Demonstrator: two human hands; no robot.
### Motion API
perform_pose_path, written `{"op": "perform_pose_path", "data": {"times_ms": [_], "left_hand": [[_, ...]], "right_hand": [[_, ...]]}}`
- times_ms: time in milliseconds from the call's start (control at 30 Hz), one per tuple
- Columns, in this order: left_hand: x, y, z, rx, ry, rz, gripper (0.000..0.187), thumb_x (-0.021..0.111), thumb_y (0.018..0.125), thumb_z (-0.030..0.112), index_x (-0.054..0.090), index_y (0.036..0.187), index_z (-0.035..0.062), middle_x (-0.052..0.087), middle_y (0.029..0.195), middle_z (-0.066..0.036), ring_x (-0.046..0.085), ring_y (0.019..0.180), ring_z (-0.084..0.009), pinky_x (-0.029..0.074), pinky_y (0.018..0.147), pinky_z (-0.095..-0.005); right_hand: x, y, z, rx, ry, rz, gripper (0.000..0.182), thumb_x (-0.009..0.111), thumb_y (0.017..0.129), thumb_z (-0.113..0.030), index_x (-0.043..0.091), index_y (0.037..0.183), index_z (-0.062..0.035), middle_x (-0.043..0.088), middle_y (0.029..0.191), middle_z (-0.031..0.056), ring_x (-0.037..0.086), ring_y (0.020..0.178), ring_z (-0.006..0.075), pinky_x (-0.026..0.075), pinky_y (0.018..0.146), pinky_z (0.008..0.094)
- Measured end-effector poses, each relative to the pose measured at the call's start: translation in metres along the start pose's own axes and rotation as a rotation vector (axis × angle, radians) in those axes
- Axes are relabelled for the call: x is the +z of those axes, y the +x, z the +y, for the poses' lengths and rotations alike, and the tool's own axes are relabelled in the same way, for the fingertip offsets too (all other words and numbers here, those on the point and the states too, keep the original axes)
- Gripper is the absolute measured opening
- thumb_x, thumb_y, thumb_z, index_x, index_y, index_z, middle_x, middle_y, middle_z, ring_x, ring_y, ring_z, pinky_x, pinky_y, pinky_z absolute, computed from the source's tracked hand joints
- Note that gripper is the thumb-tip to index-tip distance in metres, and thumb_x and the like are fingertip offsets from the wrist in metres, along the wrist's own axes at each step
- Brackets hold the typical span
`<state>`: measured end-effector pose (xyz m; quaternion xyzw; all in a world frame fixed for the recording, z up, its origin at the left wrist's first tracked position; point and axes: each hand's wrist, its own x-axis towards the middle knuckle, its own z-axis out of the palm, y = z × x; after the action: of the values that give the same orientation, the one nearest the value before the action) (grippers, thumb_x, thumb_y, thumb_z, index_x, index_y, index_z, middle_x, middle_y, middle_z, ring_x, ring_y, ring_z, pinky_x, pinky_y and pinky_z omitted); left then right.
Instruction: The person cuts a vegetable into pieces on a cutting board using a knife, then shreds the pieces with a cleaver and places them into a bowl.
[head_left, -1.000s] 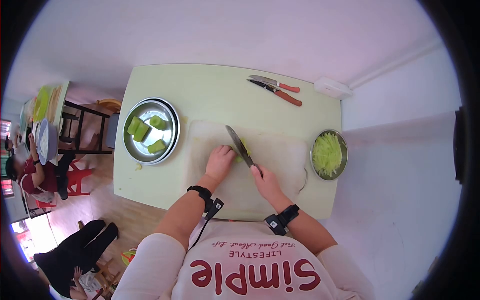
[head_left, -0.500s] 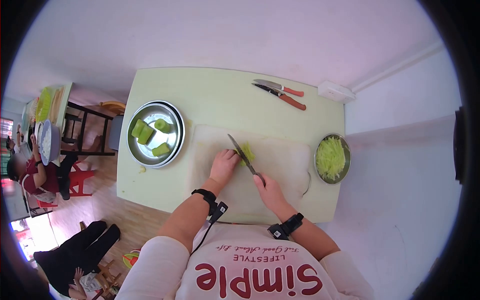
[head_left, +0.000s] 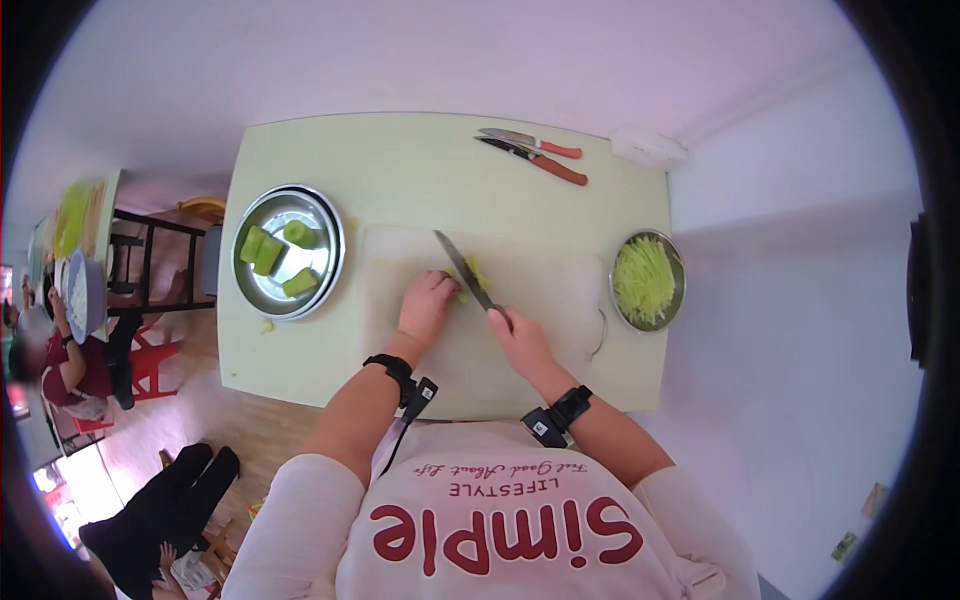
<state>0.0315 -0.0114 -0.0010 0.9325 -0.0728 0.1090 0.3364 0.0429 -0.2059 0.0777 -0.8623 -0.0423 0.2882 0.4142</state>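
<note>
My right hand (head_left: pixel 522 342) grips the dark handle of a kitchen knife (head_left: pixel 462 266), its blade slanting up and left over the white cutting board (head_left: pixel 545 300). Beside the blade, my left hand (head_left: pixel 426 304) has its fingers curled down onto a green vegetable piece (head_left: pixel 460 296), mostly hidden by fingers and blade. Some cut green bits (head_left: pixel 480 270) show just right of the blade. To the left, a round metal pan (head_left: pixel 333 270) holds several peeled light-green chunks (head_left: pixel 300 234). At the right, a metal bowl (head_left: pixel 682 292) is filled with thin green shreds (head_left: pixel 643 280).
Two more knives, one with a red handle (head_left: pixel 560 151) and one with a brown handle (head_left: pixel 562 172), lie near the table's far edge. A white box (head_left: pixel 648 147) is at the far right corner. Other people, a red stool (head_left: pixel 150 368) and another table are at the left.
The whole view has shifted, so the table sits higher and further left. Both hands stay at the board, the knife still beside my left fingers; fewer cut bits show beside the blade.
</note>
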Motion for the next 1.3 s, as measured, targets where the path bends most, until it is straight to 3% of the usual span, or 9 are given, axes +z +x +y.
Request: {"op": "perform_pose_path", "data": {"times_ms": [433,700,767,900,1000,1067,1100,1200,1300], "left_hand": [[0.0,0.002,-0.001,0.012,0.038,0.062,0.01,0.064,0.073,0.005,0.063,0.082,0.008,0.058,0.084,-0.005,0.056,0.083,-0.0272,0.048,0.073,-0.038],[0.004,-0.005,-0.005,0.012,0.097,0.03,0.009,0.06,0.077,0.01,0.061,0.086,0.0068,0.058,0.088,-0.008,0.055,0.088,-0.0271,0.046,0.079,-0.0377],[0.004,-0.003,-0.003,0.013,0.062,0.024,0.01,0.06,0.076,0.01,0.061,0.086,0.0063,0.058,0.089,-0.008,0.055,0.089,-0.0265,0.046,0.081,-0.0373],[0.004,-0.003,-0.001,-0.021,0.055,-0.006,0.012,0.06,0.075,0.008,0.062,0.087,0.0072,0.058,0.089,-0.007,0.055,0.089,-0.0258,0.046,0.081,-0.0367],[0.002,-0.001,0.0,0.003,0.017,0.044,0.008,0.064,0.076,0.006,0.061,0.083,0.0055,0.059,0.086,-0.009,0.056,0.084,-0.0283,0.048,0.076,-0.0385],[0.0,-0.001,0.003,0.001,0.025,0.039,0.008,0.064,0.076,0.006,0.061,0.083,0.0059,0.059,0.087,-0.008,0.056,0.085,-0.0283,0.048,0.076,-0.0386],[-0.002,-0.001,0.002,0.001,0.038,0.037,0.007,0.064,0.076,0.006,0.061,0.083,0.0062,0.059,0.087,-0.008,0.056,0.085,-0.0283,0.048,0.076,-0.0386],[-0.001,-0.001,0.004,-0.027,0.042,0.035,0.009,0.06,0.077,0.007,0.06,0.086,0.0074,0.057,0.088,-0.007,0.055,0.088,-0.0267,0.046,0.078,-0.038],[-0.003,0.0,0.004,-0.019,0.046,0.004,0.008,0.061,0.078,0.007,0.059,0.086,0.0074,0.057,0.087,-0.008,0.055,0.088,-0.0266,0.046,0.077,-0.0381]], "right_hand": [[0.005,-0.004,0.003,-0.069,0.048,-0.016,0.042,0.048,0.095,-0.039,0.062,0.107,-0.0014,0.064,0.087,0.0234,0.062,0.083,0.0388,0.048,0.074,0.0421],[0.006,-0.004,0.002,-0.119,0.024,-0.078,0.038,0.049,0.096,-0.035,0.061,0.105,0.0003,0.063,0.085,0.0234,0.061,0.078,0.0386,0.047,0.071,0.0424],[0.007,-0.004,0.0,-0.157,0.037,0.014,0.037,0.047,0.097,-0.034,0.06,0.1,0.0007,0.058,0.073,0.021,0.056,0.066,0.0357,0.045,0.063,0.042],[0.012,-0.001,0.004,-0.178,-0.018,0.054,0.037,0.047,0.097,-0.035,0.06,0.101,-0.0002,0.057,0.071,0.0199,0.055,0.064,0.0339,0.045,0.063,0.0412],[0.012,0.001,0.006,-0.075,-0.065,-0.011,0.042,0.046,0.096,-0.039,0.06,0.108,-0.0018,0.064,0.09,0.0234,0.061,0.086,0.0407,0.048,0.075,0.0442],[0.019,0.002,0.017,-0.201,-0.003,0.095,0.038,0.048,0.097,-0.037,0.059,0.1,-0.0007,0.054,0.065,0.0136,0.055,0.058,0.0251,0.045,0.057,0.0382],[0.02,0.003,0.019,-0.198,-0.001,0.093,0.038,0.048,0.097,-0.037,0.059,0.1,-0.0007,0.054,0.065,0.0136,0.055,0.058,0.0251,0.045,0.057,0.0382],[0.015,0.009,0.02,-0.085,0.139,0.013,0.038,0.048,0.097,-0.038,0.059,0.099,-0.0012,0.051,0.062,0.0071,0.052,0.052,0.0156,0.043,0.05,0.0329],[0.011,0.006,0.019,0.228,0.368,-0.063,0.04,0.051,0.096,-0.038,0.06,0.098,0.001,0.056,0.067,0.0159,0.053,0.061,0.0268,0.046,0.062,0.0368]]}}
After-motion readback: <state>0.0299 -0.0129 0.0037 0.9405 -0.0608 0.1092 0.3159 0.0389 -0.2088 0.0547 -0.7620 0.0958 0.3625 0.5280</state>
